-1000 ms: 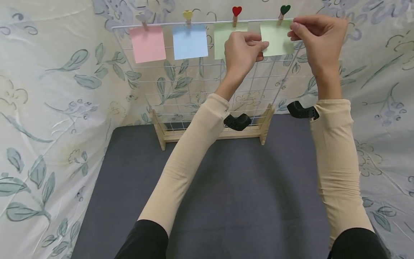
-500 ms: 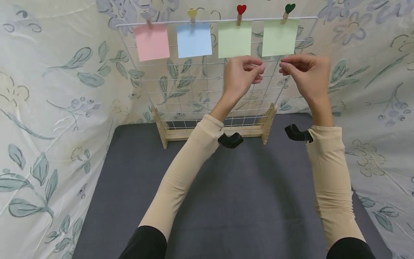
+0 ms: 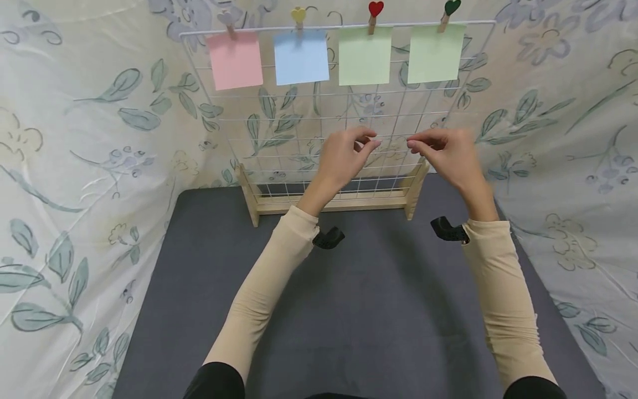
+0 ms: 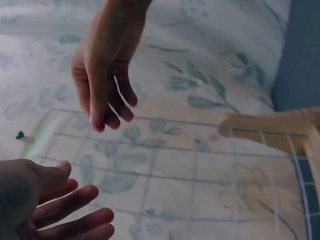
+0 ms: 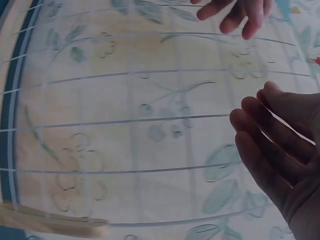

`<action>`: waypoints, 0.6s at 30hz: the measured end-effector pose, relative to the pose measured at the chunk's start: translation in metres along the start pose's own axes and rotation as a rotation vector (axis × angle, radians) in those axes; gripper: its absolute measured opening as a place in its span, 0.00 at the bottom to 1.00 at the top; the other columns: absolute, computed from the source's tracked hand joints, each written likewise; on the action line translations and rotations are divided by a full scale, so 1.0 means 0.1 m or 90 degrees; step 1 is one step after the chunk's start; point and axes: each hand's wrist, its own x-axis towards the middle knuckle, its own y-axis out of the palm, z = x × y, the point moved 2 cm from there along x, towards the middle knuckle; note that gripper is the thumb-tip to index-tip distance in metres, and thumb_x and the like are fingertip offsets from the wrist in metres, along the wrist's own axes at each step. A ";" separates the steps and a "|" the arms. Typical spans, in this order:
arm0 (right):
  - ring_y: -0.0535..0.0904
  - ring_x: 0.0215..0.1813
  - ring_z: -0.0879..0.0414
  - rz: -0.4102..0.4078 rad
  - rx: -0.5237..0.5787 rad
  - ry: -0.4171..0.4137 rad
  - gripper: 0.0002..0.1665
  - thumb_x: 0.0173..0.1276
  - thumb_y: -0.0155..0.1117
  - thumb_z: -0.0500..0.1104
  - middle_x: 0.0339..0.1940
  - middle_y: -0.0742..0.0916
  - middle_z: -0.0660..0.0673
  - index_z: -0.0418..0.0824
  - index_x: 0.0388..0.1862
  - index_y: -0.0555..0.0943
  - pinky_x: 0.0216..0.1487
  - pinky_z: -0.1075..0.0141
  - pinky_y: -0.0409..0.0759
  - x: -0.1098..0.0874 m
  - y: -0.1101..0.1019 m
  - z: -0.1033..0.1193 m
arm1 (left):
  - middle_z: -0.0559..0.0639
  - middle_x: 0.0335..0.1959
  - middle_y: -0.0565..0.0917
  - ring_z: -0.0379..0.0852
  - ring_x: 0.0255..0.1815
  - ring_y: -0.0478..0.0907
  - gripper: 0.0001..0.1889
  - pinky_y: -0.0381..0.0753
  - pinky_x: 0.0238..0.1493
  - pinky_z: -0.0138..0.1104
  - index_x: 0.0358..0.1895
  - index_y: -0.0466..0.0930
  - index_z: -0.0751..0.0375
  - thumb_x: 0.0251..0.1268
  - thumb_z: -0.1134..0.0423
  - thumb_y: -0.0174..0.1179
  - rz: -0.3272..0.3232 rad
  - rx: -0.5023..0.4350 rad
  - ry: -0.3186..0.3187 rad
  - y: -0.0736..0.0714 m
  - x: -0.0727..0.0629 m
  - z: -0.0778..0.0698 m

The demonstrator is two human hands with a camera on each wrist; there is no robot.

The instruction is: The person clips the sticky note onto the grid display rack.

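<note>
Both hands hover in front of a white wire grid [image 3: 319,117], below the notes on its top bar. My left hand [image 3: 344,155] holds nothing, its fingers loosely bent and apart in the left wrist view. To its right is my right hand [image 3: 446,155], also holding nothing, thumb near the fingertips. Along the top bar hang a pink note [image 3: 236,61], a blue note [image 3: 301,58] and two light green notes, a middle one [image 3: 365,57] and a right one [image 3: 436,54]. Heart clothespins pin them: pale grey [image 3: 227,22], yellow [image 3: 299,16], red [image 3: 375,14] and dark green [image 3: 450,11].
A wooden stand [image 3: 329,205] carries the grid at the back of a dark grey table [image 3: 349,305]. Floral cloth [image 3: 89,138] hangs behind and on both sides. A black wrist camera [image 3: 329,238] sits at the left cuff, another camera [image 3: 448,229] at the right.
Both hands have left the right green note and come down and toward me, the right also moving left. The notes and clothespins stay on the bar; the view has shifted slightly.
</note>
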 end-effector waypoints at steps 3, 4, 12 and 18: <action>0.84 0.33 0.61 0.026 -0.041 -0.005 0.11 0.70 0.65 0.38 0.38 0.89 0.36 0.32 0.44 0.87 0.34 0.83 0.75 -0.03 0.10 -0.07 | 0.53 0.42 0.88 0.46 0.40 0.84 0.17 0.83 0.38 0.33 0.57 0.81 0.61 0.71 0.57 0.60 0.002 0.035 -0.006 0.04 -0.10 0.18; 0.85 0.34 0.56 0.036 -0.055 -0.007 0.11 0.70 0.65 0.39 0.38 0.89 0.36 0.32 0.44 0.87 0.35 0.79 0.77 -0.04 0.13 -0.09 | 0.53 0.44 0.88 0.47 0.43 0.84 0.18 0.83 0.40 0.34 0.59 0.80 0.61 0.71 0.56 0.60 0.003 0.047 -0.010 0.06 -0.13 0.24; 0.84 0.41 0.43 0.099 -0.065 0.019 0.13 0.71 0.64 0.40 0.45 0.88 0.35 0.33 0.48 0.85 0.45 0.49 0.85 -0.16 0.34 -0.22 | 0.56 0.58 0.81 0.51 0.60 0.77 0.24 0.78 0.62 0.42 0.64 0.75 0.62 0.71 0.53 0.60 0.044 0.141 -0.018 0.09 -0.39 0.60; 0.83 0.44 0.39 0.108 -0.102 0.045 0.15 0.70 0.65 0.43 0.48 0.87 0.35 0.35 0.50 0.85 0.45 0.44 0.83 -0.35 0.44 -0.36 | 0.60 0.62 0.77 0.57 0.64 0.73 0.26 0.74 0.66 0.48 0.66 0.72 0.64 0.72 0.53 0.59 0.054 0.245 0.008 0.09 -0.61 0.84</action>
